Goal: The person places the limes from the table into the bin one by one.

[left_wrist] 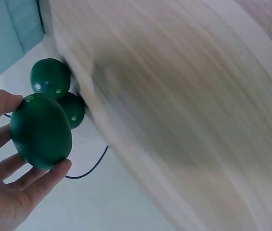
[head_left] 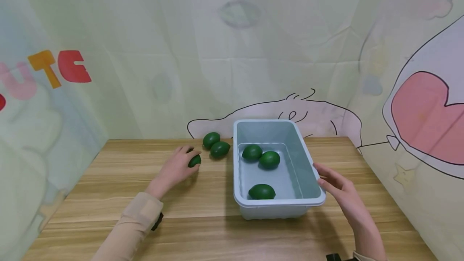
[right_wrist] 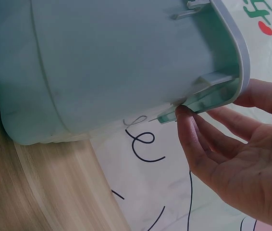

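Note:
My left hand [head_left: 178, 165] holds a dark green lime [left_wrist: 41, 131] between thumb and fingertips, over the left part of the table. Just past it, two more limes, a rear one [head_left: 211, 140] and a front one [head_left: 220, 149], lie touching beside the bin. Inside the light blue plastic bin [head_left: 279, 202] are three limes: a pair [head_left: 270, 160] toward the back and a single one [head_left: 262, 191] near the front wall. At the bin's right side, my right hand [head_left: 338, 188] pinches the rim [right_wrist: 244, 72], fingers curled beneath its lip.
The bin stands on a wood-grain table [head_left: 195, 228]. A pale printed curtain [head_left: 163, 51] hangs right behind the table's back edge and along both sides.

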`<state>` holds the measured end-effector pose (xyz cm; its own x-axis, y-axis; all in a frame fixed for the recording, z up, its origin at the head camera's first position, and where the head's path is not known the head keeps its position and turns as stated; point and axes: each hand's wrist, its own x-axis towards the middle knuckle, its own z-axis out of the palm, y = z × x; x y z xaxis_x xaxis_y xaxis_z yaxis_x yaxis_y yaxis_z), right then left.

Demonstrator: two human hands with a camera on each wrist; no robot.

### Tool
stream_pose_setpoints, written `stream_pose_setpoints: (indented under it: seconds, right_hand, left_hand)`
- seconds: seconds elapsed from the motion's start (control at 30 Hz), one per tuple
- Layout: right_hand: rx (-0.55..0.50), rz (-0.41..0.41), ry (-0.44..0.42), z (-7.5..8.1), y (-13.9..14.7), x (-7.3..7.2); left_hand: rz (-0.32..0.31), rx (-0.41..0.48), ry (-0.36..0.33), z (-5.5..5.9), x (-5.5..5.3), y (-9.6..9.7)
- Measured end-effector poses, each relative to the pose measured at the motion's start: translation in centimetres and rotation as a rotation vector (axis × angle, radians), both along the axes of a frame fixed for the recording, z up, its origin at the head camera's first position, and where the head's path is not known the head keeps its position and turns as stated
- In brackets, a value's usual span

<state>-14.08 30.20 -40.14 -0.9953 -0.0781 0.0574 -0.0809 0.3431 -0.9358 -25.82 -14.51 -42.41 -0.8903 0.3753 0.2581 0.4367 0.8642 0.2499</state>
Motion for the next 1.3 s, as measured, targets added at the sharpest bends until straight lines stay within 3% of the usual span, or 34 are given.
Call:
stream_pose_setpoints:
  seconds: [0.57,1.3]
  right_hand:
    - [-0.006,-0.005,0.003,0.0,-0.1,0.1]
    - [-0.004,-0.008,-0.005,0.1,-0.1,0.1]
  left_hand:
    - [-0.058,0.001,0.070,1.9,0.8,1.5]
    - [-0.074,-0.026,0.118,3.9,1.5,3.1]
